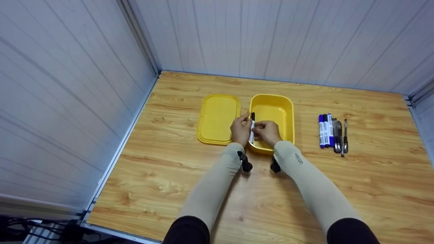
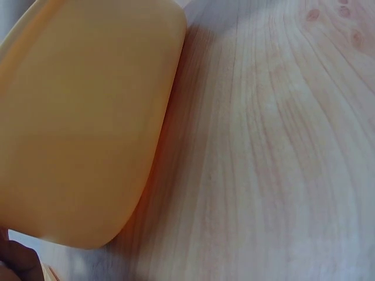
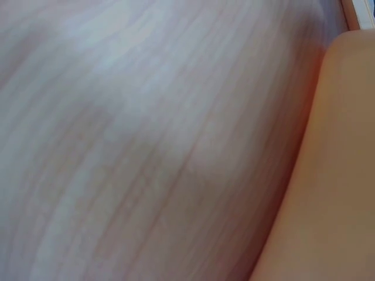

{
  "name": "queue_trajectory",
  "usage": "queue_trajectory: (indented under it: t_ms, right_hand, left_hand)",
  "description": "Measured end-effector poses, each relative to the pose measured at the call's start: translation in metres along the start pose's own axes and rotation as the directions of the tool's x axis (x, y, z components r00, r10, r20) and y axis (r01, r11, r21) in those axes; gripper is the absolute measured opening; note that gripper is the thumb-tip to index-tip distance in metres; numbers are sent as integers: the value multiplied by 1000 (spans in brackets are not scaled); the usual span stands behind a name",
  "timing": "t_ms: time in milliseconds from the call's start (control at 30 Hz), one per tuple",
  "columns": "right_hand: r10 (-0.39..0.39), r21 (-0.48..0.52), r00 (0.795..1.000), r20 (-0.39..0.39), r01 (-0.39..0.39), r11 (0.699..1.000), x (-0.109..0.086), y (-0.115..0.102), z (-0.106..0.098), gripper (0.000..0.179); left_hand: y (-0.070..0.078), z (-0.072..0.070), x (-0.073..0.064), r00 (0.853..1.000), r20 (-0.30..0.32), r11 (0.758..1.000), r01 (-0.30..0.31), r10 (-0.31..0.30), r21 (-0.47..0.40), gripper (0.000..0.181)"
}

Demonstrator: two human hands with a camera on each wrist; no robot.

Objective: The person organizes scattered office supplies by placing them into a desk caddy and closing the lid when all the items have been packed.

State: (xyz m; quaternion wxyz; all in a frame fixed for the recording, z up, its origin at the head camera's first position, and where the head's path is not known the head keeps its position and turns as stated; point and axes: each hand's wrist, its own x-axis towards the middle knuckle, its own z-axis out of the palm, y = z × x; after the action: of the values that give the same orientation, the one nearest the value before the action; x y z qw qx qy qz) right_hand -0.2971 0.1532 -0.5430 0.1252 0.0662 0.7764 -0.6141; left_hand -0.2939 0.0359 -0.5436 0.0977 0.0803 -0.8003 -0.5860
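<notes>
A yellow plastic box (image 1: 287, 125) stands uncovered on the table. Inside it, along the left wall, lies a white marker with a black cap (image 1: 252, 132). My right hand (image 1: 269, 132) reaches into the box and pinches this marker between thumb and fingers. At the box's left rim is my left hand (image 1: 241, 131), its fingertips close to the marker; whether they grip the rim or only touch it cannot be made out. The left wrist view shows the box's outer wall (image 2: 88, 117) with a bit of dark fingers (image 2: 20, 260) at the lower left corner.
A flat yellow lid (image 1: 219, 118) lies left of the box. On the right, whiteboard markers (image 1: 326, 130) and several dark pens (image 1: 338, 135) lie side by side. Pale panels (image 1: 223, 37) wall in the wooden table (image 1: 162, 169) at the back and sides.
</notes>
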Motion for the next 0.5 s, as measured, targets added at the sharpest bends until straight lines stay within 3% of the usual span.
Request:
queue_trajectory:
  t_ms: [367,500]
  right_hand:
    - [-11,-46,1000,8,11,999,-1,-2,-2,25]
    - [8,-52,1000,11,-8,999,-2,-3,-4,26]
  left_hand:
    - [0,-1,2,1000,-3,999,-18,18,-31,33]
    - [0,0,2,1000,-6,1000,-20,20,-6,32]
